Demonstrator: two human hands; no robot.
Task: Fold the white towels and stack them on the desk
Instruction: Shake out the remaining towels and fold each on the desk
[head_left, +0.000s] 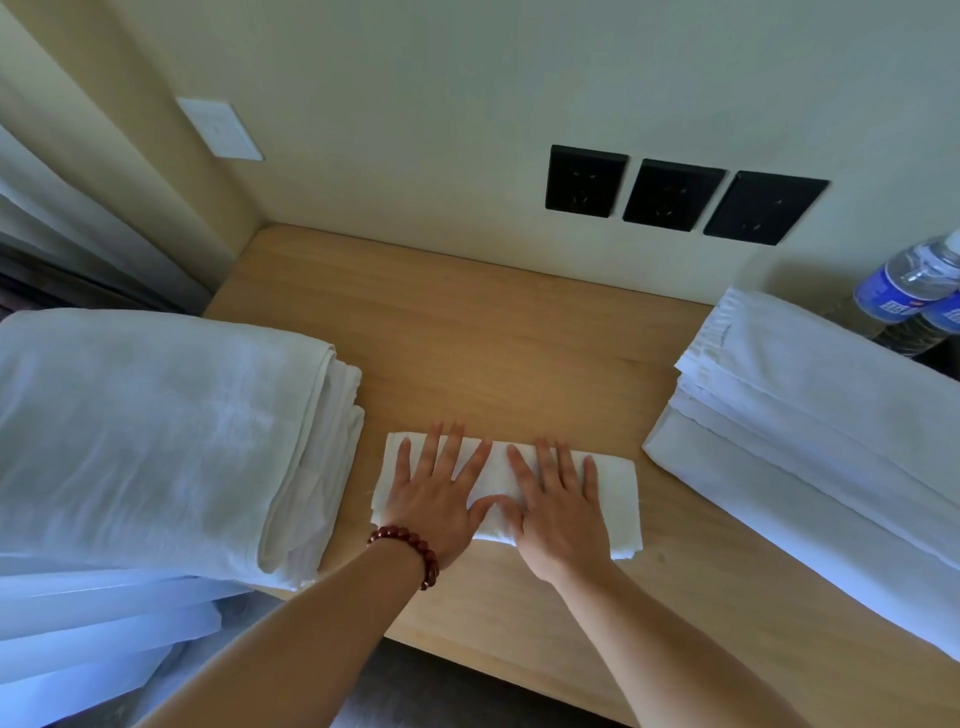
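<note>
- Hands, two: the left hand and right hand lie flat side by side, fingers straight and spread, pressing one small folded towel.
- That towel is a soft white oblong near the front edge of the wooden desk.
- Two white piles flank it: a rumpled heap on the left, a squared, layered stack on the right.
- Three black sockets; two clear plastic bottles with blue labels.
- One bracelet of dark red beads on the left wrist.

Likely hotel room. Built-in wooden desk in wall nook; three black wall sockets beyond fingertips; bottled water far right of fingers; white linen stacks flanking fingers; curtain far left.
</note>
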